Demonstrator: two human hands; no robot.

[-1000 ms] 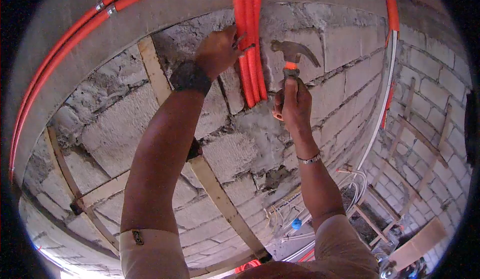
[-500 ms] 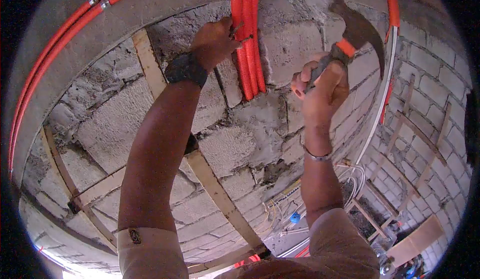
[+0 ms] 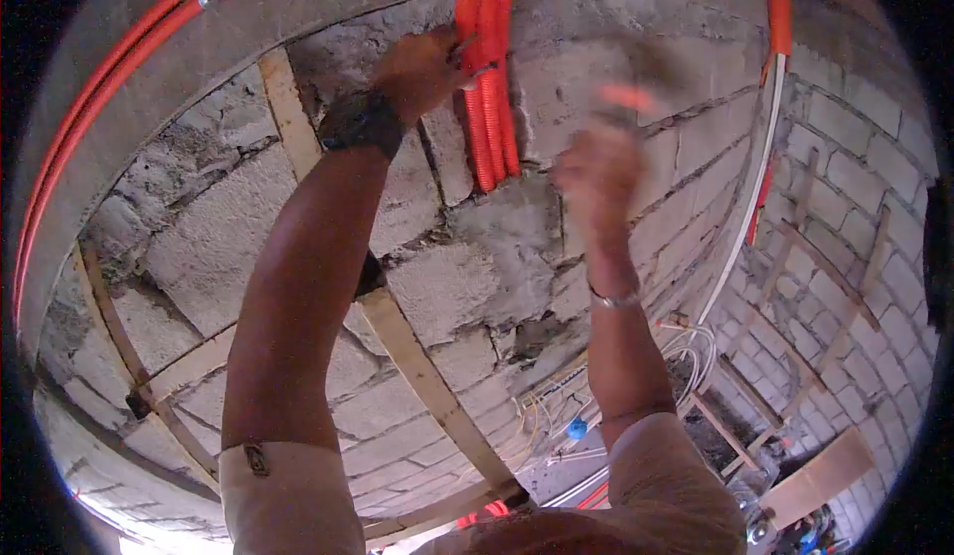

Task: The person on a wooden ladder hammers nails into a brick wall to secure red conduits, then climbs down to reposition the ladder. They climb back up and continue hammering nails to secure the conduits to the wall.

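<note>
My left hand (image 3: 422, 70), with a dark band at the wrist, is closed at the left side of a bundle of red-orange corrugated conduits (image 3: 487, 123). A thin dark piece (image 3: 485, 68), like a nail or a bit of wire, juts from its fingertips across the conduits. To the right, my right hand (image 3: 601, 177) is wrapped round the handle of a claw hammer (image 3: 641, 78). The hammer is smeared by motion, its orange collar showing as a streak in front of the block wall (image 3: 556, 98).
Wooden battens (image 3: 427, 366) cross the block wall. Two orange conduits (image 3: 119, 78) curve along the upper left, held by metal clips. A white cable (image 3: 740, 227) runs down at right toward coiled cables (image 3: 701, 356). Wooden pieces (image 3: 740, 426) and a brown board (image 3: 820, 475) stand lower right.
The hammer and my right hand have swung left, toward the conduits, and are now blurred. My left hand stays at the conduits. The whole view has shifted slightly.
</note>
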